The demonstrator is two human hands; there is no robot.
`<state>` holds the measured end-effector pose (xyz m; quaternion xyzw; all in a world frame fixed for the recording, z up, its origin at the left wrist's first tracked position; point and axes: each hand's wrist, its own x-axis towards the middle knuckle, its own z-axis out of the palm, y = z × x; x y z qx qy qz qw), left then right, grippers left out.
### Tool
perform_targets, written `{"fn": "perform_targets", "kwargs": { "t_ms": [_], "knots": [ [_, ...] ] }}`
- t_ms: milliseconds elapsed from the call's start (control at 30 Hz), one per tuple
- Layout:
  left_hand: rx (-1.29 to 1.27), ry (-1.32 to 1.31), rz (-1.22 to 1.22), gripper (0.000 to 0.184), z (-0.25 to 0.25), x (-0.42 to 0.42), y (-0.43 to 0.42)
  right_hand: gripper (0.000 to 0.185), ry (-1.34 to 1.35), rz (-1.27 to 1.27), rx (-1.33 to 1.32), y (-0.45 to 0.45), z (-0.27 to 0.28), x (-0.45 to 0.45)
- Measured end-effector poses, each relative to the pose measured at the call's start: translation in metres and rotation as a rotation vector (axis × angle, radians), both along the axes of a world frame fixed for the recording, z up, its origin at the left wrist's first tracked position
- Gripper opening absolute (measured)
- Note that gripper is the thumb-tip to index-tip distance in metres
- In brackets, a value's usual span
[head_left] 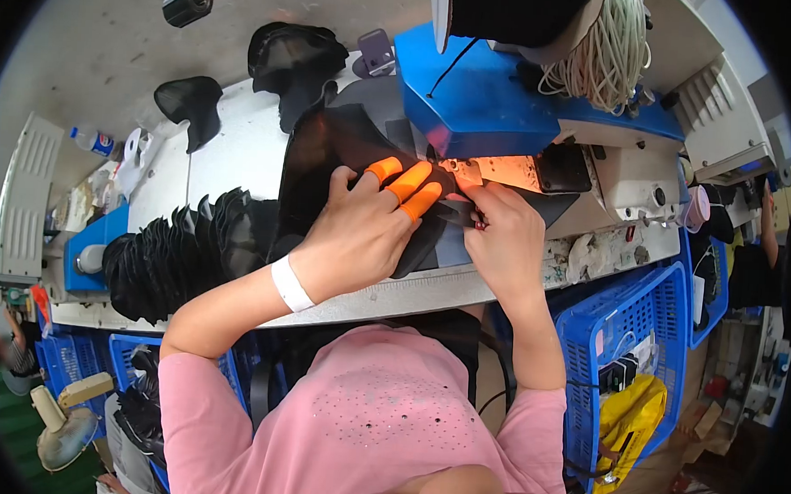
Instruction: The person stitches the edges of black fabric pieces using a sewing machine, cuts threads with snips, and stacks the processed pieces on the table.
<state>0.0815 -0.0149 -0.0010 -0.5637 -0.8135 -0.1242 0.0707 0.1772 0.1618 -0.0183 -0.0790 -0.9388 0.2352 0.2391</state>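
Observation:
My left hand (365,227) lies on a black fabric piece (315,167), its fingers stretched out and pressing it down beside the needle area. Orange covers (406,187) sit on several of its fingertips. My right hand (508,239) is closed next to the lit needle area, thumb and fingers together at the fabric's edge. Small dark thread snips (455,214) with a bit of red stick out from under it; the grip is partly hidden. Above both hands stands the blue head of a sewing machine (475,95), a light glowing orange beneath it.
A row of stacked black pieces (181,249) lies on the table's left. More black shaped pieces (188,106) lie at the back, near a phone (376,51). A blue crate (578,346) with a yellow bag (632,420) stands at right. Cord (602,57) hangs above the machine.

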Motion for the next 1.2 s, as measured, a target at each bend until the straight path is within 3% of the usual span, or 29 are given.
{"fn": "perform_targets", "kwargs": {
  "t_ms": [467,633,767,867,1200],
  "knots": [
    [-0.071,0.020,-0.170,0.040,0.007,-0.053,0.009,0.017,-0.062,-0.095,0.018,-0.002,-0.001,-0.018],
    [-0.118,-0.016,-0.260,0.039,0.006,-0.075,0.011,0.023,-0.065,-0.070,-0.052,0.000,-0.003,-0.013],
    [0.037,-0.002,-0.260,0.034,0.006,-0.075,0.007,0.031,-0.030,-0.051,-0.152,0.000,-0.004,-0.002],
    [-0.025,0.110,-0.179,0.032,0.006,-0.070,0.002,0.030,-0.031,-0.043,-0.134,0.001,-0.002,0.005],
    [0.023,0.084,-0.064,0.030,0.006,-0.048,0.004,0.026,0.022,0.007,-0.114,0.003,-0.003,0.009]
  ]
}}
